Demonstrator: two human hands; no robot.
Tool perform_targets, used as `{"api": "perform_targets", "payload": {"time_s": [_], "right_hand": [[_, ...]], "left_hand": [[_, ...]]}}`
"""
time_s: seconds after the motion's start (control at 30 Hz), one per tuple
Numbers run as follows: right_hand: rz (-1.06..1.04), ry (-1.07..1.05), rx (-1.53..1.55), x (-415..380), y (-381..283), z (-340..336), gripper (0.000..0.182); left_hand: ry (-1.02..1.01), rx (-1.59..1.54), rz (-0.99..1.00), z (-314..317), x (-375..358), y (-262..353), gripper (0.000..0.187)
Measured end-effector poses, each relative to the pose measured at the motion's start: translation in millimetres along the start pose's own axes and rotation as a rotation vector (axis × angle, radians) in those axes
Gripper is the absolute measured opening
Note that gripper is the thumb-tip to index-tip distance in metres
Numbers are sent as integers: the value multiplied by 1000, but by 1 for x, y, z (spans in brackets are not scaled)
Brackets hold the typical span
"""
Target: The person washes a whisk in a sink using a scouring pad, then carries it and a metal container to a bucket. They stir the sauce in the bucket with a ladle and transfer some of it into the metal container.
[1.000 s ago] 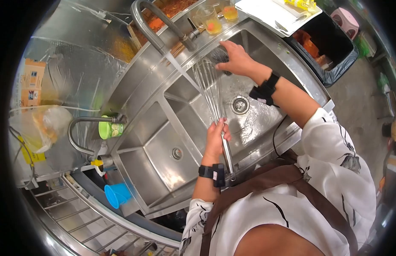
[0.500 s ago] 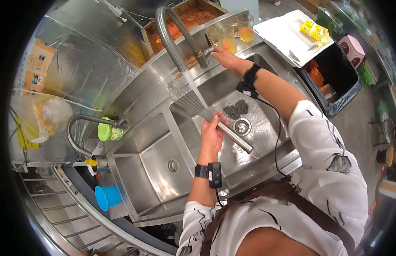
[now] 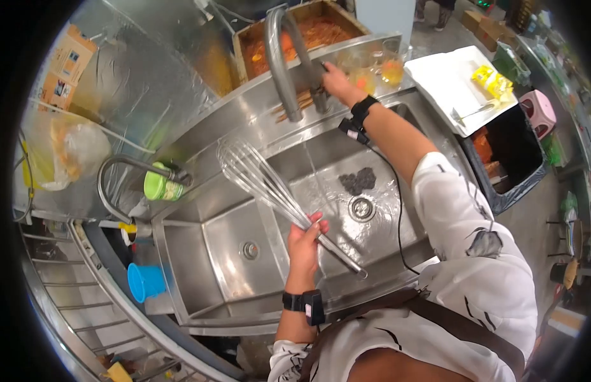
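My left hand (image 3: 303,245) is closed around the handle of a metal balloon whisk (image 3: 260,181). The whisk slants over the sink divider, with its wire head up and to the left. At the back of the sink, my right hand (image 3: 340,84) is at the dark tap handle (image 3: 323,66) beside the tall metal faucet (image 3: 279,67); its fingertips are partly blurred. Only a thin trickle of water falls into the right basin (image 3: 397,184). A dark scouring pad (image 3: 357,181) lies there near the drain (image 3: 362,208).
Glass mugs (image 3: 392,67) stand behind the sink, near a tray of reddish food (image 3: 314,32). On the right are a white foam lid (image 3: 435,73) and a lined black bin (image 3: 515,165). A second faucet (image 3: 107,184), green tub (image 3: 156,184) and blue bucket (image 3: 146,282) are left.
The water has dropped from a full stream to a trickle. My left hand has moved the whisk left and slightly down from under the faucet. My right hand stays at the tap handle.
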State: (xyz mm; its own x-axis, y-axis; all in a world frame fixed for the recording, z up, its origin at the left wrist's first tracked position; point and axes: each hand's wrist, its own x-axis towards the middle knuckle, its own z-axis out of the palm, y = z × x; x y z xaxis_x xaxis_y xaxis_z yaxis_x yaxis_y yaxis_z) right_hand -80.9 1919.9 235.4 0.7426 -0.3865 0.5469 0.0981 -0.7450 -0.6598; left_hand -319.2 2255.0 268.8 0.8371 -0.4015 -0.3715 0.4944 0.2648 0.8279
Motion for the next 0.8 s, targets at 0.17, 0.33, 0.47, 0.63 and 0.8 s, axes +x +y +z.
{"api": "perform_targets", "payload": {"time_s": [0.17,0.33,0.47,0.63,0.8], "right_hand": [[-273,-410,-724,-37,-34,-29,20],[270,-700,100,-154,-112,-86,52],[351,-942,307,-249,-180,-130,64],[354,-948,344,-341,-215,-132,59],[513,-724,361,-372,-260,-144,35]], "left_hand": [[11,-24,68,-4,-11,2,25],[-80,-191,-75,-22,-9,-17,12],[-246,-204,-113,-26,-27,-17,27],[-394,-110,-52,-21,-38,-17,45],[-538,-74,-36,-13,-78,5,51]]}}
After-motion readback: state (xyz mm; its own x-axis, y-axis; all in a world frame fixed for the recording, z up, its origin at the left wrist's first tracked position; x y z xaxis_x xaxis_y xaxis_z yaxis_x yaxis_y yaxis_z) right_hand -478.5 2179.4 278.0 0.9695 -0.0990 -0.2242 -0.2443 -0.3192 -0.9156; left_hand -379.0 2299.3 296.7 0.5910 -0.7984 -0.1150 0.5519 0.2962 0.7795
